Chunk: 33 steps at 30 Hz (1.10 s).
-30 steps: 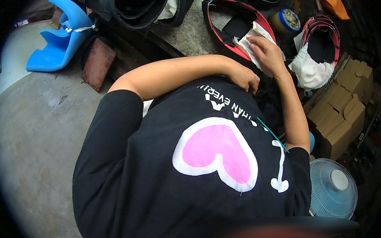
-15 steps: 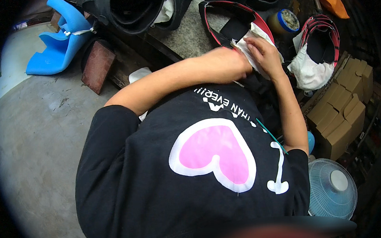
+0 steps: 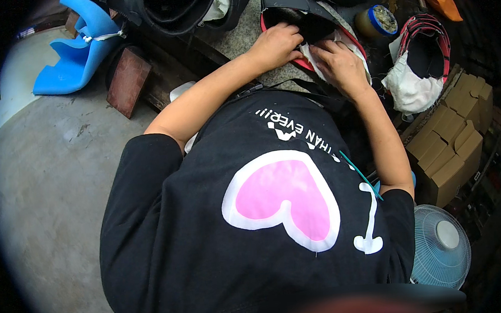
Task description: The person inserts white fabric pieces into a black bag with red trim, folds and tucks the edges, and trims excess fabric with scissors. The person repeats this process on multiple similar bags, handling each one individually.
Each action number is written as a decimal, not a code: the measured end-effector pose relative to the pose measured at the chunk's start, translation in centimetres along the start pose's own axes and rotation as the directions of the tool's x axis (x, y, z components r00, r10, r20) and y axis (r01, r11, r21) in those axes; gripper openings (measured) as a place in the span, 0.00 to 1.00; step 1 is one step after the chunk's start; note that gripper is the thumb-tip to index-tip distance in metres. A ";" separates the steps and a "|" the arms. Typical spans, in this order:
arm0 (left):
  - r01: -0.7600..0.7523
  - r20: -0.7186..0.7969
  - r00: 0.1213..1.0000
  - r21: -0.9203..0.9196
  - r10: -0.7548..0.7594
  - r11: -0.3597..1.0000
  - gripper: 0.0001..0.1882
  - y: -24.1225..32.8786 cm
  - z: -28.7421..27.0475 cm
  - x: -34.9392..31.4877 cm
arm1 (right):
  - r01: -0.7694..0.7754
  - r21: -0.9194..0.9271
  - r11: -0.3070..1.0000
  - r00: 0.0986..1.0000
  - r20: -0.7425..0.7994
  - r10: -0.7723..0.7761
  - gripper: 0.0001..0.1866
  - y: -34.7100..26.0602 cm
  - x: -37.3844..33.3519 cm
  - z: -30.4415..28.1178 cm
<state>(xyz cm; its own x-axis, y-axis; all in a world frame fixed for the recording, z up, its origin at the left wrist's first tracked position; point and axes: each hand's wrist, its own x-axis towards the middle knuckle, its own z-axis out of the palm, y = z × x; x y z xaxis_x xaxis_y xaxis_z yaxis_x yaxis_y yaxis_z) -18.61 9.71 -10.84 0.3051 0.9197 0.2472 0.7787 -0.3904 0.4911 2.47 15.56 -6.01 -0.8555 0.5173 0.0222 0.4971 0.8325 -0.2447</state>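
A black, red-edged piece that looks like a shoe upper [image 3: 301,5] lies at the top middle, with white cloth lining [image 3: 354,51] along its right side. My left hand [image 3: 278,44] is closed on its near left edge, with fingers curled over the rim. Just right of it, my right hand [image 3: 341,66] has bent fingers pressed on the white lining inside the piece; its fingertips are partly hidden. A similar red-and-black piece [image 3: 446,47] with white cloth at its front sits farther right.
Beside the work stands a blue-rimmed jar [image 3: 376,21]. Several black pieces [image 3: 179,17] lie along the back. A blue foam piece [image 3: 78,64] and a brown block [image 3: 128,82] are at left. Cardboard boxes [image 3: 447,144] and a fan [image 3: 439,242] stand at right.
My left hand has moved away from my right hand, up and left, onto the piece's edge. The piece has turned and tipped, and my right fingers have moved down into the lining.
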 end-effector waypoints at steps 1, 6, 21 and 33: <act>0.031 0.053 0.998 0.010 -0.031 0.999 0.18 -0.1 0.2 0.1 | -0.002 -0.003 1.000 1.000 0.018 0.002 0.16 0.1 0.0 -0.1; -0.030 0.072 0.997 0.190 0.017 0.981 0.10 0.3 1.0 0.1 | 0.000 -0.031 1.000 0.988 0.157 0.005 0.18 0.2 0.0 -0.7; 0.021 -0.169 0.985 -0.101 -0.038 0.995 0.07 0.6 1.7 -0.9 | 0.069 -0.142 0.987 0.972 0.233 -0.034 0.22 -0.6 0.7 0.1; 0.090 -0.146 0.982 -0.213 -0.123 0.973 0.10 0.7 1.4 -2.1 | 0.031 0.038 0.999 0.956 0.290 -0.041 0.24 0.9 1.0 0.4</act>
<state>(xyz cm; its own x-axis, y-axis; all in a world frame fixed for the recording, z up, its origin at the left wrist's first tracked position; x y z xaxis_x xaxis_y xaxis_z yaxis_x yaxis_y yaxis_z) -17.92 7.53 -12.15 0.1240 0.9445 0.3042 0.6682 -0.3062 0.6781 2.05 16.76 -6.62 -0.8803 0.4032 -0.2500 0.4644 0.8401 -0.2803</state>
